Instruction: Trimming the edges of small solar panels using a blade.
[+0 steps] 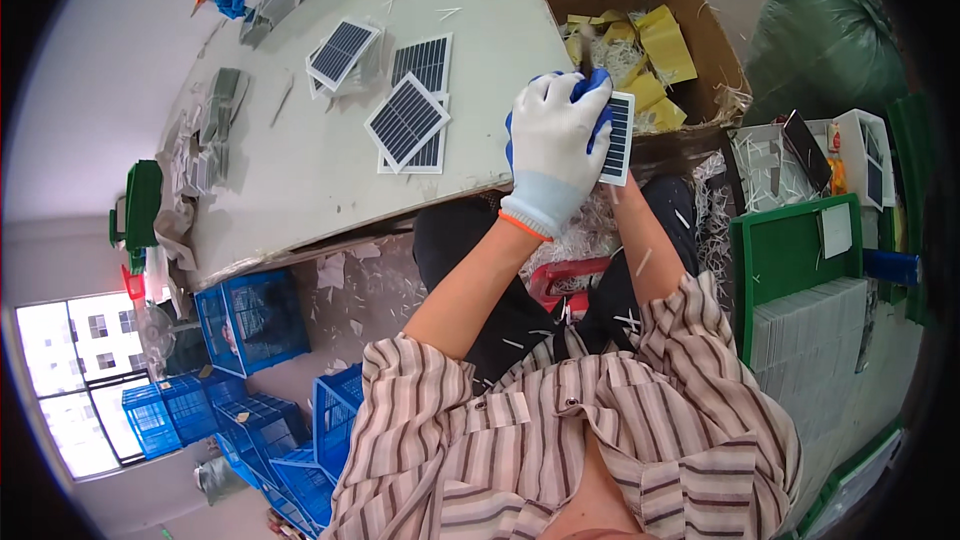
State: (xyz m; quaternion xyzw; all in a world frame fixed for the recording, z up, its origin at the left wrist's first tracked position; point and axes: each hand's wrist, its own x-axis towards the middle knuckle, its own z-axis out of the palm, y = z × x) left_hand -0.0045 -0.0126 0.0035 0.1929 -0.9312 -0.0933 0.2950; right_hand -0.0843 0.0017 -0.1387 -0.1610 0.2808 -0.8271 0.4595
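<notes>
My left hand (556, 135), in a white knitted glove with blue coating and an orange-edged cuff, is closed at the upper left edge of a small solar panel (618, 140). The panel is dark with pale lines and a white border. My bare right forearm (645, 235) reaches up behind it; the panel and glove hide the right hand. Just beyond the gloved fingers sticks out a thin dark, blurred tool (587, 48); which hand has it does not show. Left of my hands, loose solar panels (409, 123) overlap on the table, beside a small panel stack (343, 55).
A cardboard box (720, 90) with yellow pieces and white strips adjoins the worktable (290, 180). At right are a green bag (825, 40) and a green crate (745, 280) of stacked sheets. Blue crates (250, 320) stand lower left. White scraps litter the floor.
</notes>
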